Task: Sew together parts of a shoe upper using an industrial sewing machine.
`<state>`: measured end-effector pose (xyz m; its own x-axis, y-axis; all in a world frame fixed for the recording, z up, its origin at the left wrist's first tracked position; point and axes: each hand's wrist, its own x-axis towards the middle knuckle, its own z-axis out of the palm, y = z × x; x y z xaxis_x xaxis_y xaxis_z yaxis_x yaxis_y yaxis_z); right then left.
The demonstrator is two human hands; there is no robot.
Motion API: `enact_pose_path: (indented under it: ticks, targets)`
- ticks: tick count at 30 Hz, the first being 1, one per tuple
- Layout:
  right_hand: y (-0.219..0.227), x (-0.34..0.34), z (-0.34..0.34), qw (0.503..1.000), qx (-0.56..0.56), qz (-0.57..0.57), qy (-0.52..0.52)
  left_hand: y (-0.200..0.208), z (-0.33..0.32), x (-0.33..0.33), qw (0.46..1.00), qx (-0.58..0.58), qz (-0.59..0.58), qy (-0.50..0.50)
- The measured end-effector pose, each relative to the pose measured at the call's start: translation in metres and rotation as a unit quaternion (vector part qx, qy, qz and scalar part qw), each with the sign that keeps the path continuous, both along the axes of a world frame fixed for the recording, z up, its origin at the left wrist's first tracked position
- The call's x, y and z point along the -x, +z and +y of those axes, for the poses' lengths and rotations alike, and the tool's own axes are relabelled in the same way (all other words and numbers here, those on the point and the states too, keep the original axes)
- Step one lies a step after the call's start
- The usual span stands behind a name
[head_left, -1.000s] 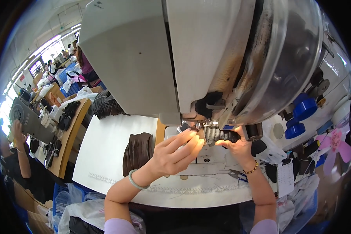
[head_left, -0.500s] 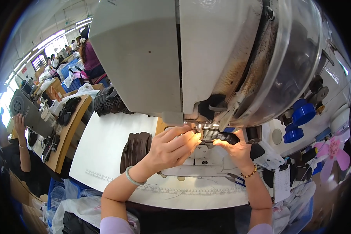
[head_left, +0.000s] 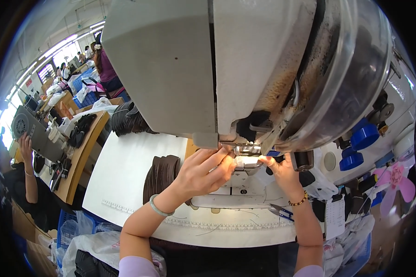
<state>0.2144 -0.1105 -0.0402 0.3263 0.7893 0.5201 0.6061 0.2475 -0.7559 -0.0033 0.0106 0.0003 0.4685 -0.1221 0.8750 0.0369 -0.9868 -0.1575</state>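
A large grey sewing machine point(head_left: 166, 69) fills the upper middle, with a light glowing at its needle area. My left hand point(head_left: 203, 171), with a pale bangle on the wrist, is just left of the lit needle area. Its thumb and fingers are pressed together, and whatever lies between them is hidden. On the other side of the light is my right hand point(head_left: 285, 175), wearing a beaded bracelet. Its thumb points left toward the metal bed, apart from the fingers, which are partly behind the machine; I see nothing in it. Dark brown strap-like pieces point(head_left: 162, 173) stand stacked beside my left hand.
Thread snips point(head_left: 282, 211) lie by my right wrist on the white table point(head_left: 120, 180), near a printed ruler strip. More dark pieces point(head_left: 127, 120) are bundled farther back. At right are blue knobs point(head_left: 365, 137) and a pink fan point(head_left: 396, 176). A co-worker's hand point(head_left: 25, 147) shows at far left.
The dark textured piece between my hands under the needle area is no longer visible, and the bare metal there shows. My left fingers have drawn slightly left; my right thumb has shifted slightly right.
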Motion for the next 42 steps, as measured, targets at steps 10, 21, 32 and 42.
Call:
enact_pose_path:
  ticks: [10, 21, 32, 42]
  targets:
    - [0.006, 0.014, 0.012, 0.972, -0.080, 0.217, 0.041, 0.000, 0.000, -0.003, 0.998, 0.048, 0.008, -0.029]
    - [0.018, 0.006, 0.013, 0.959, -0.193, -0.198, -0.066, 0.003, -0.004, -0.004, 0.998, 0.062, -0.011, -0.025]
    - [0.039, 0.021, -0.015, 0.916, -0.096, 0.388, -0.013, -0.011, 0.006, 0.002, 0.989, 0.137, -0.015, -0.053]
    - [-0.003, 0.114, -0.091, 0.876, -0.225, 0.423, -0.063, -0.014, -0.057, 0.055, 0.912, 0.388, 0.133, -0.010]
